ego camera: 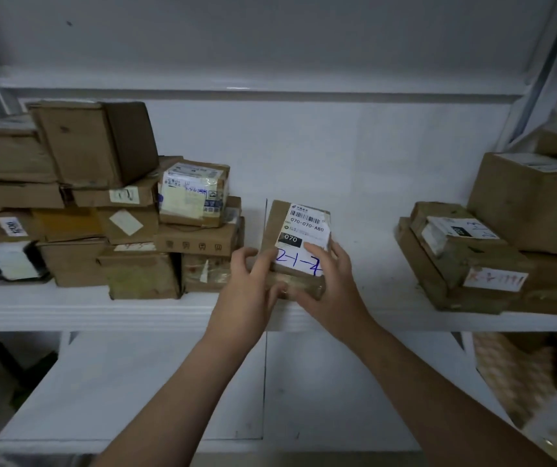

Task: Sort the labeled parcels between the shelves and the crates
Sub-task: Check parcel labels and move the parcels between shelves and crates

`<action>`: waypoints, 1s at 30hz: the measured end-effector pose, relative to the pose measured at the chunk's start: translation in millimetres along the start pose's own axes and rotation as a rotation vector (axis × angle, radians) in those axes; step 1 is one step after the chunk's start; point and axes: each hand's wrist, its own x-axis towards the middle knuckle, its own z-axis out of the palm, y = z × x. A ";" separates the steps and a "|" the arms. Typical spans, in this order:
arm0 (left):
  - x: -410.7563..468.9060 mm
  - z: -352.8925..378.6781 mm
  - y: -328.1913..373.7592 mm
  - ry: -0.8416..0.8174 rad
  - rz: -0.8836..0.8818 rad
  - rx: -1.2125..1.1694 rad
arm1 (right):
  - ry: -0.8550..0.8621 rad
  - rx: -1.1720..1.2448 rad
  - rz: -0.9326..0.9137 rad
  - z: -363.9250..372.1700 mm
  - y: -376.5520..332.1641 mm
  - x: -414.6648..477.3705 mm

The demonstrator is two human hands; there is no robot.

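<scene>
Both hands grasp one small parcel [295, 246] at the front edge of the middle shelf [95, 311]: the left hand [248, 288] wraps its left side, the right hand [331, 288] its right and lower edge. Its white label, marked in blue pen, faces up. It sits in the open gap between the stack of boxes [102, 203] at left and another pile [492, 237] at right. The step looks like placing or lifting this parcel; which, I cannot tell. Next calls for reading the label and matching its spot.

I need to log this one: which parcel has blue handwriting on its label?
The parcel held by both hands, left and right, in the shelf's middle gap. Blue "2-1-7" is handwritten under its barcode.
</scene>
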 end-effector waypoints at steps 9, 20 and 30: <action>-14.8 2.2 -26.5 -0.092 -0.015 0.112 | -0.019 -0.192 0.089 25.6 7.6 6.4; -13.9 -10.4 -33.2 -0.082 0.061 0.237 | -0.036 -0.310 0.097 33.1 3.1 11.8; -12.6 15.4 16.7 -0.117 0.298 0.167 | 0.106 -0.400 0.060 -41.5 -1.4 -42.8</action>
